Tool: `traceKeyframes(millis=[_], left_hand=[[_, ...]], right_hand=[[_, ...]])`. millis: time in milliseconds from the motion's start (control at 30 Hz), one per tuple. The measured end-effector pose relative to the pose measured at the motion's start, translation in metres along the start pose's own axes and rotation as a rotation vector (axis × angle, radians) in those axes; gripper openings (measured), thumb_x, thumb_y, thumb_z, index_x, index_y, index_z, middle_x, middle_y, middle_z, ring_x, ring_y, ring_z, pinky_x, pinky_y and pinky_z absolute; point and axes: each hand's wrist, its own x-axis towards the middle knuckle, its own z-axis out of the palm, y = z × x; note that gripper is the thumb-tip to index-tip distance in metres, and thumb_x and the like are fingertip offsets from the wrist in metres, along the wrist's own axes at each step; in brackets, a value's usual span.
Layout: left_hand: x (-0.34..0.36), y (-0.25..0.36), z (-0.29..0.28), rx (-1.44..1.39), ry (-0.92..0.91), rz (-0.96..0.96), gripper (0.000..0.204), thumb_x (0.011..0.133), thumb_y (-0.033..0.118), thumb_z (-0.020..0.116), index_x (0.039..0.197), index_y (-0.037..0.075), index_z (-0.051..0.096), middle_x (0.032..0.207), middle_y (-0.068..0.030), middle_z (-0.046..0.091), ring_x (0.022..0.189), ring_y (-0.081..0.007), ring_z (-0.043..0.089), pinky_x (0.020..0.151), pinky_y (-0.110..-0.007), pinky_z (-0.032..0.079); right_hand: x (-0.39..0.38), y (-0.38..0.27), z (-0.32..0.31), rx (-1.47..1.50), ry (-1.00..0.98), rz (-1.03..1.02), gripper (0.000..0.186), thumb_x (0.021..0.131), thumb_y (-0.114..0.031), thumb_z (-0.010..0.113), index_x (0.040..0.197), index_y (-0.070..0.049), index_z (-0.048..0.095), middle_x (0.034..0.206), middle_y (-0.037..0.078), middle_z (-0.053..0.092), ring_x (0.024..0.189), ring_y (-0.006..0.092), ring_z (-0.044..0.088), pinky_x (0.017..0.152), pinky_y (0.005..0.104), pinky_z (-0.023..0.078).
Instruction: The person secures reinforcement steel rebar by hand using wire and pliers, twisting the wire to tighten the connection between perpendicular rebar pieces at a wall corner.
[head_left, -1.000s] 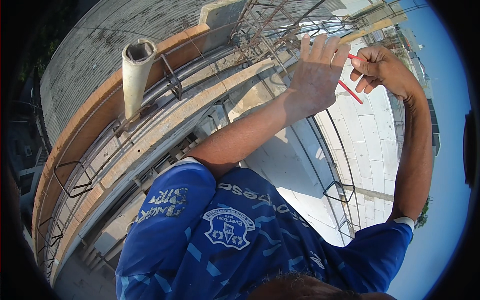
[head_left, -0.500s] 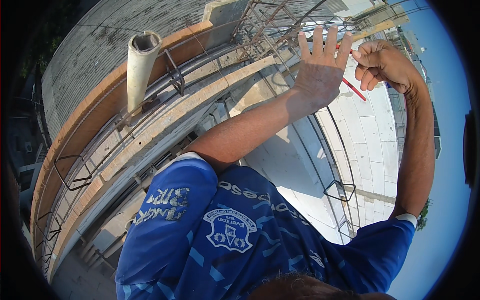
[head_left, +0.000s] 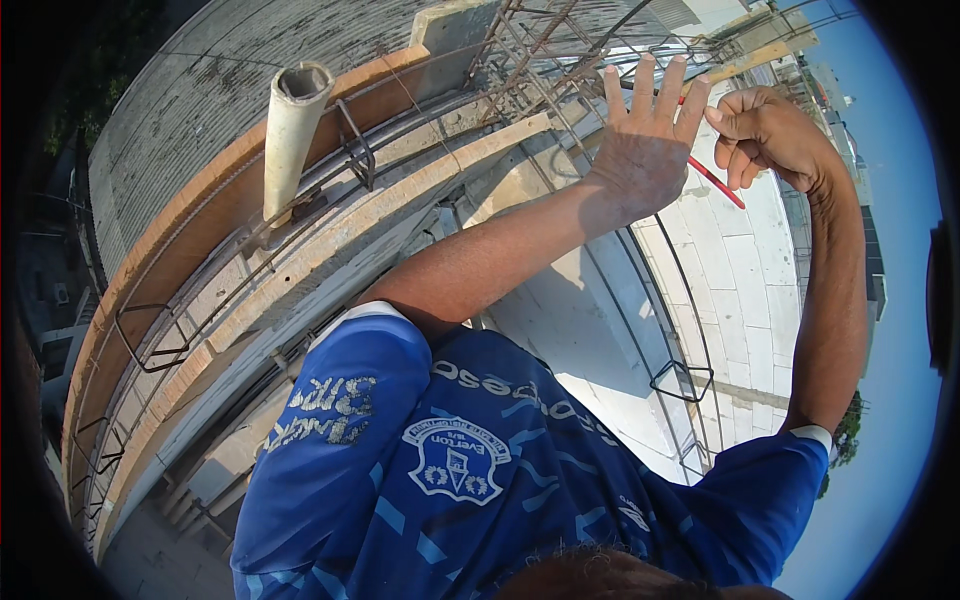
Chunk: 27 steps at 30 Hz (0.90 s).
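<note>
My left hand (head_left: 643, 150) is raised, its back in view and its four fingers stretched and spread. Its thumb is hidden. Slim red handles (head_left: 716, 182) of a tool pass behind the palm and fingers, apparently held there; the tool's head is hidden. Just right of it, my right hand (head_left: 762, 138) is closed, thumb pressed to the bent forefinger and the other fingers curled. What it pinches, if anything, is too small to make out. Beyond the left fingers stands a cage of rusty steel bars (head_left: 545, 80).
At left, a pale pipe (head_left: 293, 150) sticks up beside curved wooden formwork boards (head_left: 200, 240) with square steel stirrups (head_left: 155, 340) between them. A corrugated roof (head_left: 230, 90) lies beyond. More stirrups and bars (head_left: 683, 380) run along a pale block wall (head_left: 735, 270) at right.
Both hands have shifted slightly; the red handle's end has moved a little right and down along with the left hand. The pipe and boards sit slightly further right in view.
</note>
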Motion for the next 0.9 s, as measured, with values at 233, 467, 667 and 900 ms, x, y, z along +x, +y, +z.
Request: traceKeyframes(millis=[233, 467, 667, 900], left_hand=[[-0.001, 0.001, 0.002, 0.020, 0.011, 0.000, 0.066, 0.079, 0.012, 0.065, 0.140, 0.000, 0.044, 0.142, -0.0274, 0.042, 0.132, -0.0502, 0.039, 0.105, -0.072, 0.025], [0.010, -0.007, 0.004, 0.016, 0.131, 0.100, 0.056, 0.069, 0.011, 0.072, 0.121, 0.000, 0.056, 0.107, -0.0142, 0.057, 0.104, -0.0303, 0.055, 0.094, -0.049, 0.041], [0.015, -0.012, -0.008, -0.055, 0.210, 0.149, 0.040, 0.068, 0.007, 0.070, 0.107, 0.000, 0.061, 0.087, -0.0113, 0.059, 0.084, -0.0277, 0.058, 0.078, -0.039, 0.047], [0.018, -0.014, -0.011, -0.172, 0.148, 0.144, 0.032, 0.069, 0.003, 0.068, 0.100, 0.003, 0.063, 0.086, -0.0131, 0.065, 0.081, -0.0300, 0.064, 0.078, -0.040, 0.051]], right_hand=[[0.007, 0.010, -0.001, 0.012, -0.021, -0.021, 0.038, 0.095, -0.035, 0.066, 0.082, 0.000, 0.059, 0.067, 0.013, 0.063, 0.053, 0.0216, 0.069, 0.043, 0.0275, 0.054], [0.008, 0.013, -0.006, -0.144, 0.014, -0.032, 0.038, 0.095, -0.037, 0.065, 0.080, -0.002, 0.061, 0.065, 0.010, 0.063, 0.051, 0.0187, 0.067, 0.045, 0.0295, 0.051], [-0.018, -0.002, 0.039, -0.813, 0.450, -0.136, 0.028, 0.086, -0.027, 0.075, 0.096, -0.002, 0.067, 0.097, 0.016, 0.067, 0.083, 0.0224, 0.069, 0.066, 0.0357, 0.054], [-0.034, 0.015, 0.079, -1.468, 0.785, -0.320, 0.045, 0.084, -0.016, 0.070, 0.125, -0.009, 0.054, 0.116, 0.008, 0.058, 0.116, 0.0233, 0.055, 0.085, 0.0409, 0.045]])
